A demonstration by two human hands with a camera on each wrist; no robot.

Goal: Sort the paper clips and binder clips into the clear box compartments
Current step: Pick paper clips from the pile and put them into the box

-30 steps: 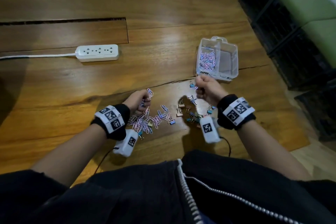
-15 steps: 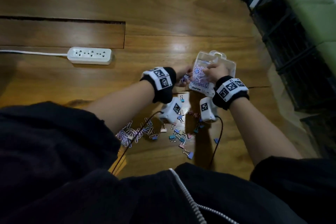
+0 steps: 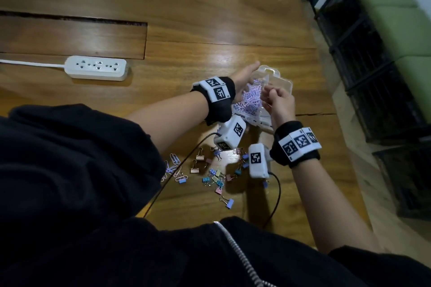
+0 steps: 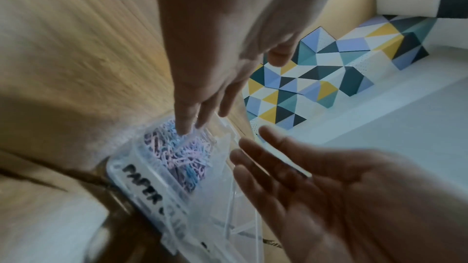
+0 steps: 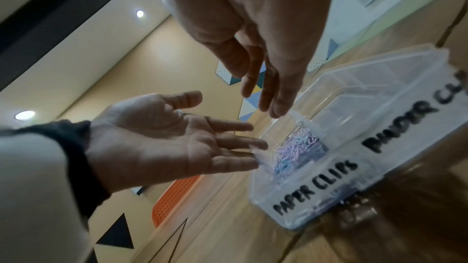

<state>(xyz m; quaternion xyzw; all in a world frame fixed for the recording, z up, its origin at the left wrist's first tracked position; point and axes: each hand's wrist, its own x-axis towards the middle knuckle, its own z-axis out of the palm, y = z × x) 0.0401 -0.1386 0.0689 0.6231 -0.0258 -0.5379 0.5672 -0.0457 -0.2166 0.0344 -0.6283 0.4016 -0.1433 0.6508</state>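
The clear box (image 3: 283, 82) sits near the table's right edge, marked "PAPER CLIPS" and "BINDER CLIPS" (image 5: 380, 107). Pastel paper clips (image 3: 249, 100) fill its left compartment (image 4: 177, 153) (image 5: 296, 147); the right compartment looks bare. My left hand (image 3: 250, 74) is spread above the paper clips with straight fingers (image 4: 228, 95) (image 5: 222, 125) and holds nothing. Over the box's middle hovers my right hand (image 3: 272, 94), its fingers straight in the wrist views (image 5: 260, 97) (image 4: 255, 147), also holding nothing. Loose binder clips (image 3: 217, 177) and a few paper clips (image 3: 175, 168) lie nearer my body.
A white power strip (image 3: 96, 68) lies at the left, its cord running off frame. A long recessed slot (image 3: 74, 20) crosses the tabletop behind it. Black crates (image 3: 384, 91) stand past the table's right edge. Wrist camera cables (image 3: 276, 196) trail across the near table.
Both hands left the clip piles and came up over the box. The left hand, which held paper clips, has opened its fingers above the paper clip compartment; the right has opened too.
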